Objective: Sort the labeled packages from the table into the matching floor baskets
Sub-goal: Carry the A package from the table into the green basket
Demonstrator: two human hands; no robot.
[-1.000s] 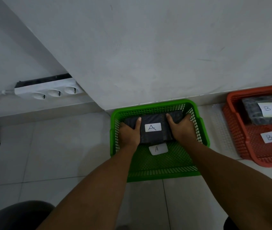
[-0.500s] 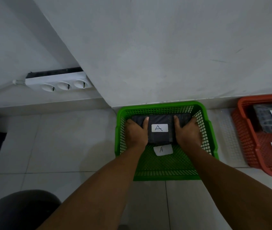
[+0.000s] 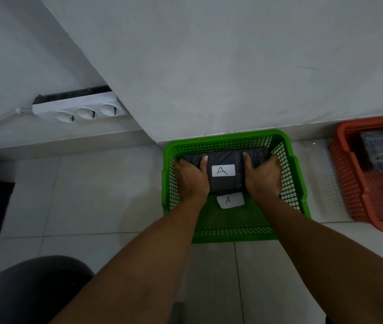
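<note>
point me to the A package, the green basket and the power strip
A package [image 3: 223, 170]: head view, on its white A label.
Green basket [image 3: 225, 136]: head view, on the far rim.
Power strip [image 3: 85, 111]: head view, on its white face by the middle socket.

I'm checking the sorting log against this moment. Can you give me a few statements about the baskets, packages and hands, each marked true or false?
1. Both hands, left hand and right hand, are on the dark package labeled A. True.
2. That package is inside the orange basket. False: it is inside the green basket.
3. The green basket carries its own A label. True.
4. The orange basket is empty. False: it holds a package labeled B.
5. A power strip sits left of the green basket. True.
</note>
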